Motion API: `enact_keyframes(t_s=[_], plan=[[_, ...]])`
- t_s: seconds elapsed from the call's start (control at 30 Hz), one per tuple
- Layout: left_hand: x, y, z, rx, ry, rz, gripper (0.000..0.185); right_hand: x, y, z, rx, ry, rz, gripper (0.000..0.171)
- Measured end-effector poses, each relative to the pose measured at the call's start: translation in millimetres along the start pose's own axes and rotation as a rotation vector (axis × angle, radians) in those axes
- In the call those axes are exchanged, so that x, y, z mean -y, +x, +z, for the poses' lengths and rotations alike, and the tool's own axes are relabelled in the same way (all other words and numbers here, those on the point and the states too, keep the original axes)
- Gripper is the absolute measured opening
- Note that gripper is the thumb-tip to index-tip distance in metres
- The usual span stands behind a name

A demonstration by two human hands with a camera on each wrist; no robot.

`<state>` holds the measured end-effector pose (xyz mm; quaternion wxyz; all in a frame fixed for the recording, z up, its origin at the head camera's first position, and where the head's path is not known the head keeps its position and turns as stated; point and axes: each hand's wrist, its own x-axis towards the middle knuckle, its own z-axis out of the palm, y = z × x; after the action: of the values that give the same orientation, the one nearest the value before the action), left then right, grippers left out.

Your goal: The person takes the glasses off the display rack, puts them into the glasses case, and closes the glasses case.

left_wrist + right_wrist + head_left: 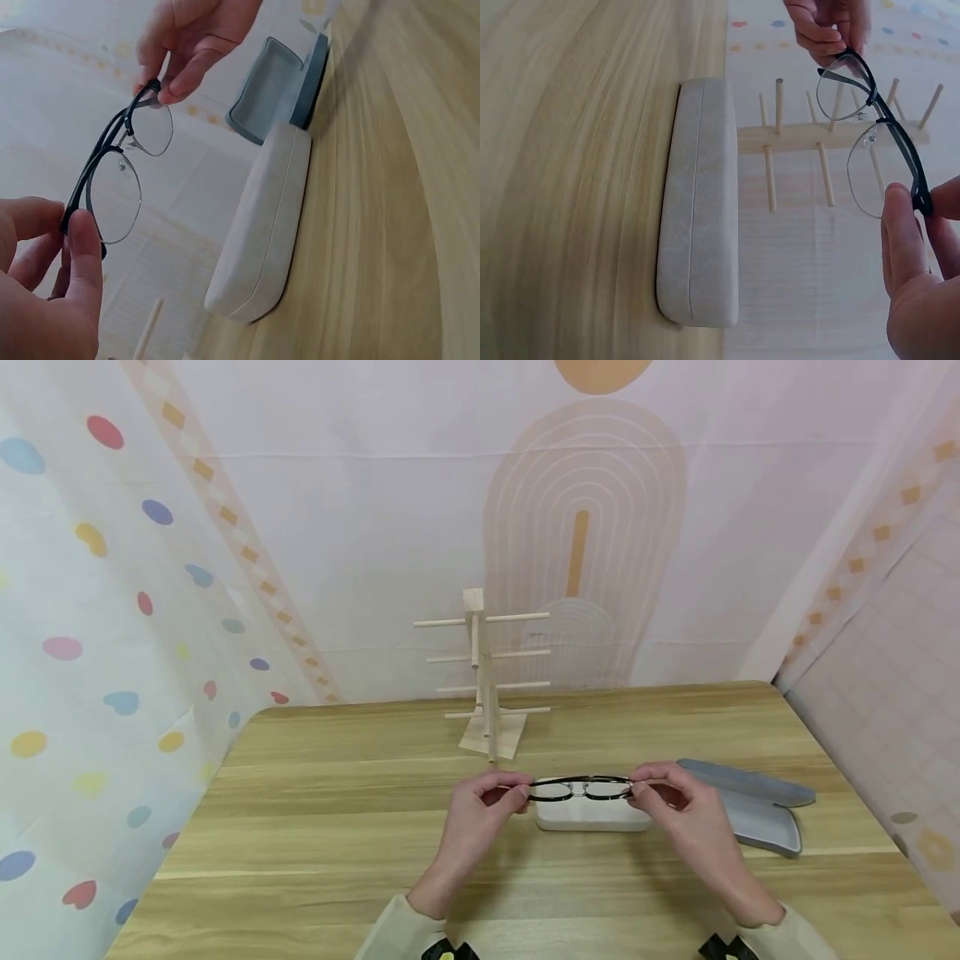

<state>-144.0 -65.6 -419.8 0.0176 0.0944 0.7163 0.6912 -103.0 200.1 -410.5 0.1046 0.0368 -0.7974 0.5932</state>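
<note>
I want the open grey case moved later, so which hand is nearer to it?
Right. The right hand pinches the glasses just beside the open grey case; the left hand pinches their far end.

- The head camera is looking forward and down over the table [300,827], with the wooden rack [486,677] standing at 12 o'clock.
- Both wrist cameras are viewing closely from opposite ends, sharing the glasses [112,176] and white case [699,202].

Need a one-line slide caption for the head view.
Both hands, left hand and right hand, hold black-framed glasses above a closed white case before a wooden rack.
</note>
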Motion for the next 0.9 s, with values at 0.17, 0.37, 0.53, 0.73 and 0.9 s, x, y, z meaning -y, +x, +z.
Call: enact_keyframes(t_s=[0.17, 0.37, 0.53, 0.73, 0.9], plan=[[2.0, 2.3, 6.1, 0.033, -0.136, -0.069, 0.026, -1.3, -1.9, -11.8, 0.043, 0.112, 0.101, 0.024], [2.3, 3.8, 14.1, 0.072, -0.249, -0.096, 0.032, -6.7, -3.5, -26.1, 0.057, 0.210, 0.108, 0.025], [2.5, 4.7, 22.5, 0.098, -0.280, -0.075, 0.030, -12.8, -5.4, -35.6, 0.066, 0.288, 0.068, 0.028], [5.3, 7.5, 35.9, 0.065, -0.205, -0.024, 0.025, -15.7, -8.1, -46.4, 0.064, 0.369, 0.057, 0.028], [6.5, 10.3, 47.5, 0.018, -0.146, -0.016, 0.021, -19.0, -11.7, -55.9, 0.034, 0.372, 0.064, 0.027]])
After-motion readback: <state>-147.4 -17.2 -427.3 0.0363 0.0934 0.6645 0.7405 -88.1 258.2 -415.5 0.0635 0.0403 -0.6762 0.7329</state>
